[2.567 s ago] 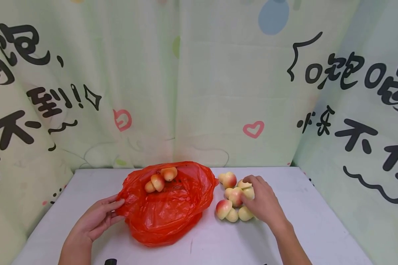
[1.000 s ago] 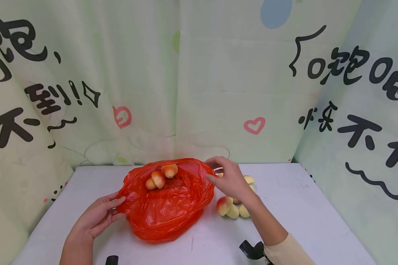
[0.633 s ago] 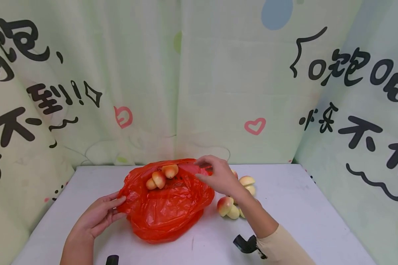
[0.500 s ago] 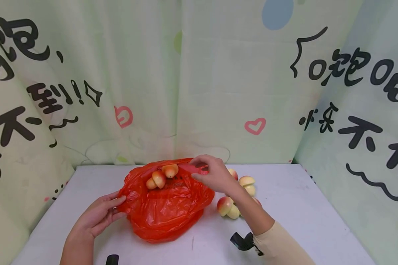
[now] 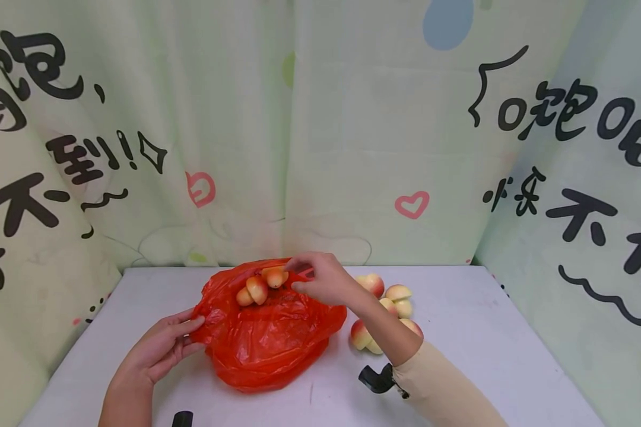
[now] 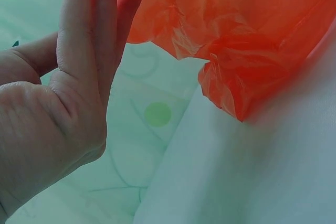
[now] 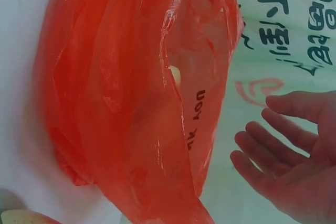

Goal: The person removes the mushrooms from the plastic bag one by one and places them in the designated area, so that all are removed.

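A crinkled red plastic bag point(image 5: 272, 350) lies with its mouth gaping on the white table. My left hand point(image 5: 157, 350) pinches the left edge of its rim between thumb and fingers. Inside, toward the back, rest two mushroom-shaped pieces with orange-red caps, a front one point(image 5: 256, 289) and a rear one point(image 5: 274, 277). Over the bag's back right side hovers my right hand point(image 5: 323, 279), its fingertips close to the rear piece in the head view. The right wrist view shows that hand point(image 7: 294, 150) with fingers spread loosely and nothing in them.
Several more mushroom-shaped pieces point(image 5: 398, 292) with pale stems and red-yellow caps lie right of the bag, partly behind my right forearm. Patterned curtains point(image 5: 342, 148) with black lettering enclose the white table point(image 5: 491, 367) at the back and sides.
My right hand has left the pieces on the right, passed the bag's right rim and moved left over its mouth. The left hand stays at the rim. Both pieces inside lie as before.
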`<state>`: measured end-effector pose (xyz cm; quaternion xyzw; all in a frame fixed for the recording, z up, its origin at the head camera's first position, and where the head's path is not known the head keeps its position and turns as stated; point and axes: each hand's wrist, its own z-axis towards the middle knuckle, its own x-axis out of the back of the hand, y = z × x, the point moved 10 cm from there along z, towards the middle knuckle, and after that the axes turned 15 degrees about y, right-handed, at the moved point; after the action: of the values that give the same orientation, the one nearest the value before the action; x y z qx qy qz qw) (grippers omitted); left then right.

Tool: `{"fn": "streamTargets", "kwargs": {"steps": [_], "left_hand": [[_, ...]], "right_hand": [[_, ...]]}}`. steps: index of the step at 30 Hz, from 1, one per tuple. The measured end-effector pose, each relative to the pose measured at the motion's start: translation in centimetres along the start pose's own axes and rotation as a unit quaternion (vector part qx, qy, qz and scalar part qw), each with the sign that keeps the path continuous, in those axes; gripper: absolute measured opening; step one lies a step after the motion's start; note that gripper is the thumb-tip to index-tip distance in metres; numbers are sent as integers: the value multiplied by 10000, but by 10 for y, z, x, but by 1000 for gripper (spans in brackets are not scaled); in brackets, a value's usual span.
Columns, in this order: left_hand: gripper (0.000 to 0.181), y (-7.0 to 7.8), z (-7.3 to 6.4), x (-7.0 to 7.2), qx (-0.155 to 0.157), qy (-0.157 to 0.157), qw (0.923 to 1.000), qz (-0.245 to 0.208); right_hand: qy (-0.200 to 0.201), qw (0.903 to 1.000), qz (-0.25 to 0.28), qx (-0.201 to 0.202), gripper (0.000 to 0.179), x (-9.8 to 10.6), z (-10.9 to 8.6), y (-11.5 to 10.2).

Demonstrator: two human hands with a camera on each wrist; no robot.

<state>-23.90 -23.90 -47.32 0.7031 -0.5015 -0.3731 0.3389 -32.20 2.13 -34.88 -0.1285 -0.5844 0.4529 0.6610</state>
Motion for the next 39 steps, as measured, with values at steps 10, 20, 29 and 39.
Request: {"fn": "streamTargets", "kwargs": {"steps": [10, 20, 29, 39], "left_hand": [[74, -1, 1, 0, 45, 5, 10000, -32], [74, -2, 0, 3, 86, 100, 9999, -90], [74, 1, 1, 0, 7, 35, 10000, -50], [74, -1, 0, 0, 30, 72, 10000, 27]], "right_hand": [[-420, 9987, -285, -11, 30, -24, 11, -4], [-917, 9946, -401, 261, 35, -49, 21, -20], [-1195, 9910, -526, 309, 36, -68, 27, -18], [-1614, 9764, -1198, 792, 41, -99, 29, -21]]}}
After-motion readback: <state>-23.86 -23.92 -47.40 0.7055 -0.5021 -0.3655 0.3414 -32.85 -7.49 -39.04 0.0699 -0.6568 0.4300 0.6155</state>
